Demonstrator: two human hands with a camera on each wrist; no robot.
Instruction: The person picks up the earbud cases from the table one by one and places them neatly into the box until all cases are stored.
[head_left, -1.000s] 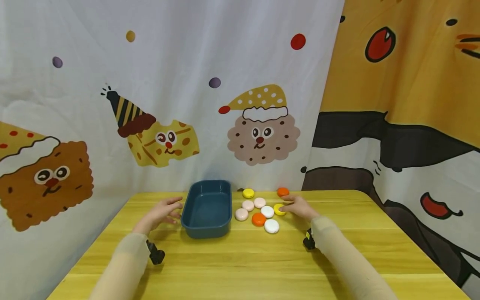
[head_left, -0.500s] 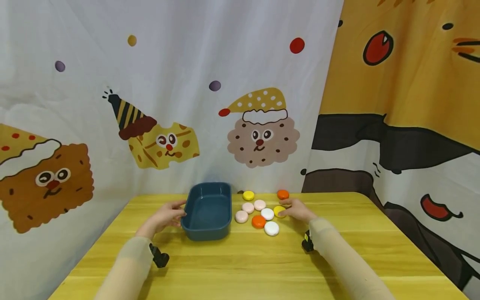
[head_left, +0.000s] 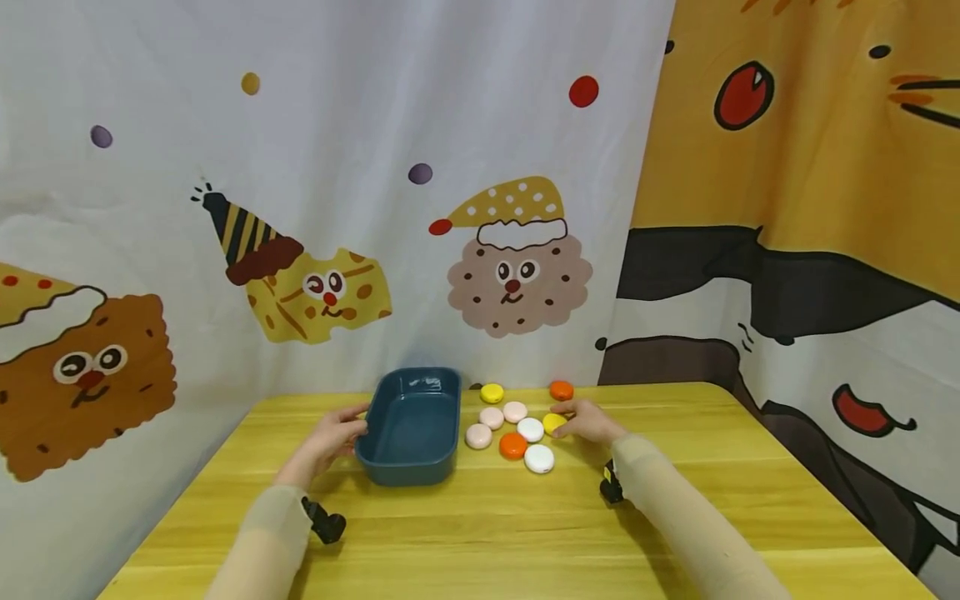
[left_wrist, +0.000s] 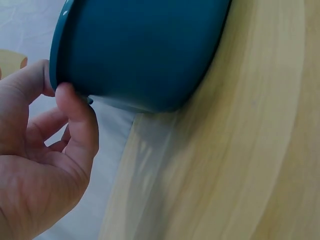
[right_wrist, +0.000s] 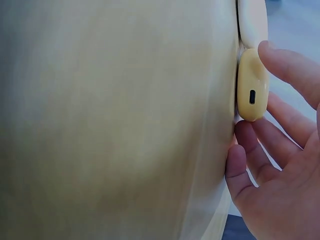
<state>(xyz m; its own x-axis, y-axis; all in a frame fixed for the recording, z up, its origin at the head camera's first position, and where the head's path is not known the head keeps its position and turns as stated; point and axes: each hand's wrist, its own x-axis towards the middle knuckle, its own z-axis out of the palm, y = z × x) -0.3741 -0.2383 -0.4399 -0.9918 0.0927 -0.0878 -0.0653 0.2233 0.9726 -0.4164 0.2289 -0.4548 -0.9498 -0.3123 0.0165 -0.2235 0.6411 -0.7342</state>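
On the left of the table stands a deep blue rectangular dish (head_left: 408,472). My left hand (head_left: 330,442) pinches its left rim between thumb and finger, seen closely on the dish wall (left_wrist: 130,55) in the left wrist view. At the right of a group of round pucks, my right hand (head_left: 588,423) grips a yellow puck (head_left: 553,424). In the right wrist view this puck (right_wrist: 251,85) has a dark slot in its side, with my thumb at one end and fingers at the other. It lies on the tabletop, touching or nearly touching a pale puck (right_wrist: 253,22).
Between dish and right hand lie white pucks (head_left: 539,458), pale pink pucks (head_left: 478,436) and an orange puck (head_left: 513,446). Farther back are another yellow puck (head_left: 492,393) and another orange puck (head_left: 561,390). A printed curtain (head_left: 337,125) hangs behind the wooden table (head_left: 465,542).
My left hand has moved right, from beside the dish to its rim, and taken hold. My right hand has closed in slightly around the yellow puck. The head view has shifted a little.
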